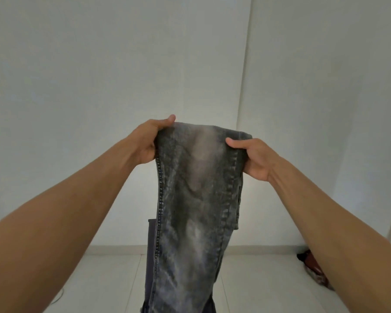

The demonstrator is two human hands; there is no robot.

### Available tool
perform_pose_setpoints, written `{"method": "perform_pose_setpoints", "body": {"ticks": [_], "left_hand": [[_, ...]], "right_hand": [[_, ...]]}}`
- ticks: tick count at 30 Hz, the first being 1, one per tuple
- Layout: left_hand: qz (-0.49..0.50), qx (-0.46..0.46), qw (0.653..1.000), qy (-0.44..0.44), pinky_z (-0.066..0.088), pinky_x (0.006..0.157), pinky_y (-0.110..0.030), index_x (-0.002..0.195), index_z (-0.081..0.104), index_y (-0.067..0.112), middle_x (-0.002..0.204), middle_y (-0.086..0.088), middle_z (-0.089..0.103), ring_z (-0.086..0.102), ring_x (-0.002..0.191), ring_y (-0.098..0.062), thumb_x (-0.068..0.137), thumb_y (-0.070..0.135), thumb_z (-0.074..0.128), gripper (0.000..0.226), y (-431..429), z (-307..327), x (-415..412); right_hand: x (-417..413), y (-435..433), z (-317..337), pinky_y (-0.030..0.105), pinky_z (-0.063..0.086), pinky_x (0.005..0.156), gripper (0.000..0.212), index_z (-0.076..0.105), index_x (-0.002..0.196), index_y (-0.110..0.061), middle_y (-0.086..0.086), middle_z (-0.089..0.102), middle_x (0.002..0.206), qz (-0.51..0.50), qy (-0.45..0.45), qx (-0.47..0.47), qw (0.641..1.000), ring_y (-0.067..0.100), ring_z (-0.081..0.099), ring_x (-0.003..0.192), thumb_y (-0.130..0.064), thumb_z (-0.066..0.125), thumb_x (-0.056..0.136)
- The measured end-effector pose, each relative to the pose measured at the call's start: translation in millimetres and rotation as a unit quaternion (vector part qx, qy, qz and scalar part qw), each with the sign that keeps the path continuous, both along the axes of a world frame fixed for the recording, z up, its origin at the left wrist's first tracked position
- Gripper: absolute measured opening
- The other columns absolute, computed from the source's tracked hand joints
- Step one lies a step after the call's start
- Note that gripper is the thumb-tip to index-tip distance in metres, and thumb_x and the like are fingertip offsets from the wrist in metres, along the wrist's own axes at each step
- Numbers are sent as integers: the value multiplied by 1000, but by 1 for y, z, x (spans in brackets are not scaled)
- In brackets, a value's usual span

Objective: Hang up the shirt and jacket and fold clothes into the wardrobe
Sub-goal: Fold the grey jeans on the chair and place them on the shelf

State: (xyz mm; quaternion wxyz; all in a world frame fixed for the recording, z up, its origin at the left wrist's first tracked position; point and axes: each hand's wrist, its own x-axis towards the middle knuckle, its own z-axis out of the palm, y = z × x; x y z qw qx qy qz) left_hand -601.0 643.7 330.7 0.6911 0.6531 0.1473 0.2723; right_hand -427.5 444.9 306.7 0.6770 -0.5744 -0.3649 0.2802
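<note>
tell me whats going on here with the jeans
A person holds a pair of faded grey jeans up in front of a white wall. The left hand grips one top corner and the right hand pinches the other, so the jeans hang straight down towards the pale floor. The legs look laid one over the other, but the jeans are not yet folded up.

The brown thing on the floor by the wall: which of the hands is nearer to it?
Right. The right hand grips the jeans above and left of the brown thing; the left hand grips their far edge, farther away.
</note>
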Motion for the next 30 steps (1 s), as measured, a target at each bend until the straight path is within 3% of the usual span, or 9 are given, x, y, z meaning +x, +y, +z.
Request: {"method": "perform_pose_setpoints", "body": {"ticks": [3, 5, 7, 11, 16, 20, 21, 24, 30], "left_hand": [[-47, 84, 994, 58, 56, 82, -35, 142, 49, 5, 111, -8, 68, 68, 95, -21, 86, 23, 71, 62, -12, -1, -3], [26, 55, 998, 4, 59, 77, -34, 158, 3, 11, 124, -8, 55, 66, 103, -22, 86, 6, 74, 101, -13, 2, 1], [62, -1, 996, -63, 59, 70, -31, 157, -16, 15, 118, -4, 55, 66, 101, -20, 88, 6, 73, 112, -9, 5, 5], [-4, 41, 999, -24, 59, 67, -34, 155, -2, 5, 125, -17, 61, 70, 96, -21, 89, 15, 73, 100, -19, 6, 5], [66, 52, 996, -24, 56, 71, -34, 154, 14, 6, 111, -4, 53, 64, 105, -23, 88, 10, 74, 90, -15, 22, 9], [35, 43, 998, -8, 57, 65, -36, 122, 53, -6, 114, -13, 60, 69, 87, -21, 91, 11, 70, 40, -18, 20, 12], [22, 54, 998, 1, 57, 67, -36, 127, 54, -9, 120, -15, 61, 69, 89, -21, 91, 7, 69, 42, -20, 19, 12], [52, 81, 995, -22, 58, 64, -30, 159, 0, 21, 151, -13, 41, 66, 104, -22, 84, -2, 73, 108, -10, 16, 19], [79, 154, 985, 10, 58, 69, -29, 159, -7, 31, 142, 1, 49, 65, 99, -16, 92, 6, 68, 103, -6, 10, 17]], "right_hand": [[6, 0, 6, 31, 59, 63, 17, 72, 104, -9, 10, 75, 99, -45, 50, 42, 997, 20, 74, 77, -22, 68, 94], [6, -4, 5, 34, 59, 74, 25, 72, 109, -9, 9, 76, 104, -11, 46, 38, 998, 21, 74, 87, -25, 71, 89], [4, -7, 3, 36, 59, 81, 26, 73, 111, -8, 9, 76, 109, 14, 11, 11, 1000, 22, 74, 93, -21, 71, 88], [6, -6, 14, 31, 60, 66, 18, 74, 101, -7, 10, 75, 98, -45, 26, 37, 998, 21, 73, 78, -23, 68, 94], [2, -12, 6, 37, 60, 80, 32, 70, 119, -5, 11, 75, 111, 31, -6, 6, 999, 24, 73, 97, -20, 68, 91], [6, -9, 14, 34, 61, 70, 23, 70, 115, -1, 12, 77, 102, -11, 13, 18, 1000, 25, 74, 91, -9, 61, 96], [7, -9, 13, 34, 61, 71, 24, 69, 117, -1, 12, 77, 102, -16, 23, 21, 999, 25, 74, 90, -9, 58, 98], [12, -9, 7, 40, 60, 81, 30, 66, 125, 0, 16, 74, 115, 12, 19, -5, 1000, 28, 73, 102, -1, 53, 97], [16, -7, 16, 37, 62, 77, 35, 64, 124, 5, 19, 73, 114, -22, 11, -36, 999, 29, 74, 99, 11, 51, 92]]}}
